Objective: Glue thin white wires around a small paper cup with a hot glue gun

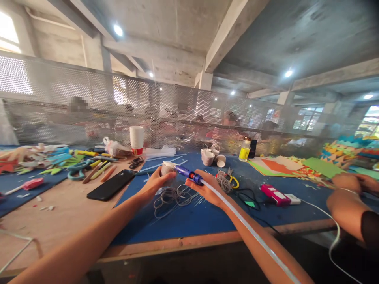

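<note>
Before me, right hand [211, 193] gripping purple-blue plastic glue gun [185, 171]; loose grey cord [173, 193], six o'clock from its tip, likely unused; pale round cups [208, 157], three o'clock, seemingly complete; small greyish cup [167, 168] at the tip, left hand [156, 182] clasping it, likely unfinished.

This looks like a craft workshop: bare concrete beams [231, 37] and ceiling lamps [118, 30] sit above a worktop [213, 223], and people [226, 132] show through the perforated metal screen [177, 98] behind its far edge. Coloured paper sheets [282, 167] lie near its far right corner, blue-handled scissors [77, 165] and cut coloured pieces [60, 155] toward its left edge, and a blue glue gun [185, 172] is held over it.
</note>
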Tool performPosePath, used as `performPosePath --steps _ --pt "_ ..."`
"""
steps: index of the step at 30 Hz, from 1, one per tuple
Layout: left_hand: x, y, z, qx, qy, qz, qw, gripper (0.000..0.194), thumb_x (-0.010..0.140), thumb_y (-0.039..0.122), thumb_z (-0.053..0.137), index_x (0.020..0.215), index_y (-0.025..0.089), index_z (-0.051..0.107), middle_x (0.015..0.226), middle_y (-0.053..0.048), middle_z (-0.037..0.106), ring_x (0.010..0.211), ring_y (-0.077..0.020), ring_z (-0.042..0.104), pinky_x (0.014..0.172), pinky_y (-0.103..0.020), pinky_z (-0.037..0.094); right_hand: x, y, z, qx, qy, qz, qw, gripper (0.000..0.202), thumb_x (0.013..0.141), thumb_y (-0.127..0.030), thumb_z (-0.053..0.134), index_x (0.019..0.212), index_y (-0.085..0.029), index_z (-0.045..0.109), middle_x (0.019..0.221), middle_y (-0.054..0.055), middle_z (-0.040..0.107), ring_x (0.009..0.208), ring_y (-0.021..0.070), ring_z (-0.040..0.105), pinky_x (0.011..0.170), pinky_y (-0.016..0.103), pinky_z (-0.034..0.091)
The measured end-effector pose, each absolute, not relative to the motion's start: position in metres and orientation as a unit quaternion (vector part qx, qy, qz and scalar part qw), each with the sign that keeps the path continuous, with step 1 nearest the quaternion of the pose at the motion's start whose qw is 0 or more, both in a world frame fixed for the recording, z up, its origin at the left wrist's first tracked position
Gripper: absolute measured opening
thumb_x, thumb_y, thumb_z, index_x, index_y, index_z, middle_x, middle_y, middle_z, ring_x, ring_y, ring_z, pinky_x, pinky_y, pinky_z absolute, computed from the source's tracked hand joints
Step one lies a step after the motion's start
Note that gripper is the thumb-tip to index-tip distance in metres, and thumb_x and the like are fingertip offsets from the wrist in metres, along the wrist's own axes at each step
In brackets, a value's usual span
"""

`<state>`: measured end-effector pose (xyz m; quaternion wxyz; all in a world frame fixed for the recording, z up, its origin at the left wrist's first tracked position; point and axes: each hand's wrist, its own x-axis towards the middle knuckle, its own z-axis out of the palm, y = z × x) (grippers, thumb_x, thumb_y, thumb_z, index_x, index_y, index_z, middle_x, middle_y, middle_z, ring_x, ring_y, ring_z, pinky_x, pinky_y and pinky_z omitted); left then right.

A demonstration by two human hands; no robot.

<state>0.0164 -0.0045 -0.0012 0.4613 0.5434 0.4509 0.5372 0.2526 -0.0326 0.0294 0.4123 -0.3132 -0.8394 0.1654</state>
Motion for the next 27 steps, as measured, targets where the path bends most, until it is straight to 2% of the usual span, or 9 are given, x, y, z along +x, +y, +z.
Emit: performPosePath --steps 7,16,27 --pt "0.018 -0.005 -0.003 0.603 0.491 0.507 0.373 0.067 0.07 0.055 0.079 0.12 0.015 0.06 0.095 -0.005 0.071 0.085 -0.024 0.067 0.074 -0.034 0.052 0.247 -0.028 0.024 -0.299 -0.856 0.112 0.407 0.032 0.094 -0.051 0.064 0.086 -0.02 0.06 0.084 0.001 0.062 0.072 0.0136 0.057 0.069 0.024 0.042" --pt "0.02 -0.006 -0.004 0.615 0.506 0.498 0.341 0.066 0.071 0.055 0.078 0.119 0.014 0.057 0.09 -0.004 0.068 0.08 -0.0223 0.065 0.071 -0.034 0.053 0.246 -0.021 0.016 -0.313 -0.869 0.063 0.378 0.027 0.096 -0.047 0.063 0.091 -0.021 0.061 0.09 0.002 0.063 0.079 0.0153 0.061 0.074 0.026 0.045" --pt "0.018 -0.003 -0.004 0.613 0.533 0.489 0.318 0.062 0.072 0.052 0.076 0.118 0.015 0.057 0.094 -0.005 0.068 0.084 -0.0235 0.066 0.075 -0.035 0.053 0.25 -0.017 0.011 -0.317 -0.872 0.032 0.37 0.024 0.096 -0.046 0.064 0.091 -0.022 0.06 0.088 0.0 0.062 0.074 0.0144 0.06 0.069 0.025 0.041"
